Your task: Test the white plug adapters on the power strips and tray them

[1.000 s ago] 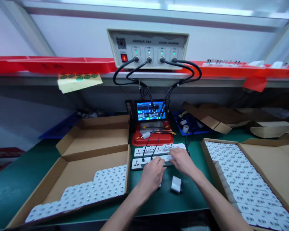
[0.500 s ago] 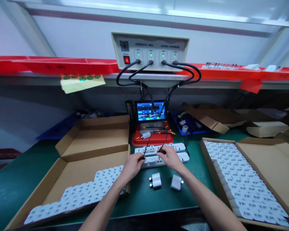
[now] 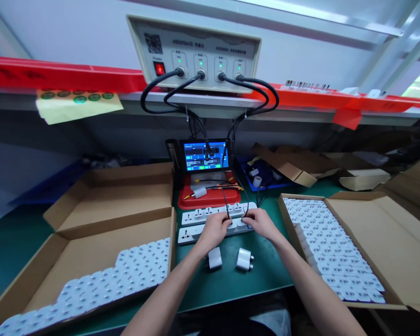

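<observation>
My left hand (image 3: 213,229) and my right hand (image 3: 262,222) rest on a white power strip (image 3: 187,234) at the middle of the green bench, with a second strip (image 3: 199,214) just behind it. Each hand is closed around the end of a thin black cable (image 3: 225,196) that runs up to the tester box (image 3: 192,53). What sits at the cable ends is hidden by my fingers. Two white chargers (image 3: 214,257) (image 3: 244,259) lie loose on the mat in front of my hands.
An open cardboard box (image 3: 101,242) with rows of white chargers is at left, another box (image 3: 336,242) full of chargers at right. A small lit screen (image 3: 205,156) stands on a red tray (image 3: 210,196). Folded cartons (image 3: 301,168) lie behind.
My left hand moved right along the strip, my right hand also shifted right, both still pinching cable ends. The view has tilted and shifted, so everything sits further left in the picture.
</observation>
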### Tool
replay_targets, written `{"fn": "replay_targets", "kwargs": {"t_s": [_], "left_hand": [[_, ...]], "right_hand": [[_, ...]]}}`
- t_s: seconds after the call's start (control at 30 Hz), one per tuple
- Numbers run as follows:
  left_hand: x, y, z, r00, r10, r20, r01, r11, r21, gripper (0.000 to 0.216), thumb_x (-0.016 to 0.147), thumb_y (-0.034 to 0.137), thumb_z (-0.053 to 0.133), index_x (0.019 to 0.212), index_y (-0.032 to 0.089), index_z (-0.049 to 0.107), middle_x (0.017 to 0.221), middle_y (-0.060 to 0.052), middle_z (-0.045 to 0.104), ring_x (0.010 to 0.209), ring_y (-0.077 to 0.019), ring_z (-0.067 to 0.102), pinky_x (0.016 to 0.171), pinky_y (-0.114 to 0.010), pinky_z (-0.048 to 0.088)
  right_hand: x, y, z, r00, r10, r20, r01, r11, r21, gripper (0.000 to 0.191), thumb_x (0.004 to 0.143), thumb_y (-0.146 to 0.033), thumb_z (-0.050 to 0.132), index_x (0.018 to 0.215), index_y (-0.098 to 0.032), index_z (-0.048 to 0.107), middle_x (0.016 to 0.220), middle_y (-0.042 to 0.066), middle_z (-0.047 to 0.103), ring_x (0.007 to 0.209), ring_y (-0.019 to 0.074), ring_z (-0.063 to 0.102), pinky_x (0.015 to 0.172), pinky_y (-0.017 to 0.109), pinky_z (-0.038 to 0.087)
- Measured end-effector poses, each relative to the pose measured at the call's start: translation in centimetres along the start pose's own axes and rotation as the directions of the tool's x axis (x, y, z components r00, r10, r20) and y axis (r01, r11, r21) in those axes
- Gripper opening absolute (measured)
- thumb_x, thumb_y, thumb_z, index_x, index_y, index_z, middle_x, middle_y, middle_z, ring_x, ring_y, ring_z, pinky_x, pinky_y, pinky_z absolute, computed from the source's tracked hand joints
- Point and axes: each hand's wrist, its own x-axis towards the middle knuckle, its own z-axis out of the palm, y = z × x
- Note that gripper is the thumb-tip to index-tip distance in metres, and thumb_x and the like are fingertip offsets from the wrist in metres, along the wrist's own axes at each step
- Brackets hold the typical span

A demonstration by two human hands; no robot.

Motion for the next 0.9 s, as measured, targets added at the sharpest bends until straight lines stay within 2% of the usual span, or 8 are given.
{"fn": "replay_targets", "kwargs": {"t_s": [0.33, 0.53, 0.63, 0.73, 0.8, 0.9], "left_hand": [[0.6, 0.2, 0.1, 0.998, 0.004, 0.055, -0.012, 0.99, 0.138, 0.019, 0.099, 0.017, 0.061, 0.087, 0.02, 0.076, 0.089, -0.006, 0.079, 0.085, -0.0233, 0.07, 0.08, -0.032, 0.044], [0.4, 0.5, 0.7, 0.994, 0.033, 0.106, -0.069, 0.933, 0.354, 0.017, 0.102, 0.016, 0.058, 0.095, 0.019, 0.073, 0.1, -0.01, 0.077, 0.097, -0.0264, 0.07, 0.087, -0.035, 0.048], [0.2, 0.8, 1.0, 0.992, 0.032, 0.122, -0.08, 0.91, 0.408, 0.016, 0.103, 0.016, 0.057, 0.097, 0.018, 0.073, 0.104, -0.011, 0.076, 0.101, -0.0267, 0.07, 0.09, -0.035, 0.049], [-0.6, 0.5, 0.2, 0.99, 0.071, 0.125, -0.118, 0.898, 0.424, 0.014, 0.104, 0.021, 0.06, 0.105, 0.019, 0.074, 0.108, -0.011, 0.075, 0.106, -0.0281, 0.068, 0.094, -0.037, 0.05], [-1.7, -0.3, -1.1, 0.991, 0.113, 0.077, -0.135, 0.891, 0.434, 0.02, 0.103, 0.025, 0.065, 0.121, 0.02, 0.072, 0.118, -0.011, 0.074, 0.114, -0.0303, 0.066, 0.1, -0.041, 0.051], [-4.0, -2.3, -4.0, 0.996, 0.094, 0.0, -0.083, 0.887, 0.454, 0.044, 0.097, 0.024, 0.072, 0.14, 0.023, 0.064, 0.135, -0.013, 0.071, 0.126, -0.0326, 0.063, 0.109, -0.046, 0.05]], "right_hand": [[-0.8, -0.8, 0.4, 0.997, -0.072, -0.01, 0.07, 0.984, -0.166, 0.015, 0.098, -0.018, 0.065, 0.091, -0.02, 0.078, 0.092, 0.004, 0.08, 0.085, 0.0208, 0.069, 0.077, 0.029, 0.043], [-1.0, -1.1, 0.3, 0.996, -0.092, 0.011, 0.091, 0.952, -0.291, 0.013, 0.102, -0.019, 0.067, 0.094, -0.019, 0.077, 0.097, 0.006, 0.079, 0.093, 0.0221, 0.069, 0.081, 0.029, 0.043], [-1.5, -1.7, -0.4, 0.991, -0.113, -0.077, 0.079, 0.93, -0.359, 0.016, 0.105, -0.03, 0.068, 0.095, -0.019, 0.076, 0.095, 0.007, 0.078, 0.092, 0.0236, 0.07, 0.079, 0.03, 0.043], [-2.1, -2.7, -0.3, 0.966, -0.187, -0.179, 0.106, 0.918, -0.382, 0.024, 0.11, -0.037, 0.061, 0.099, -0.02, 0.075, 0.094, 0.009, 0.078, 0.09, 0.0245, 0.071, 0.079, 0.031, 0.045], [-2.4, -3.8, 0.7, 0.958, -0.252, -0.137, 0.179, 0.898, -0.401, 0.024, 0.112, -0.034, 0.055, 0.107, -0.02, 0.075, 0.099, 0.01, 0.079, 0.093, 0.0253, 0.073, 0.081, 0.032, 0.047], [-2.3, -6.0, 3.5, 0.958, -0.281, 0.051, 0.274, 0.856, -0.438, 0.023, 0.109, -0.023, 0.053, 0.122, -0.022, 0.073, 0.111, 0.01, 0.079, 0.097, 0.0256, 0.076, 0.081, 0.031, 0.051]]}}
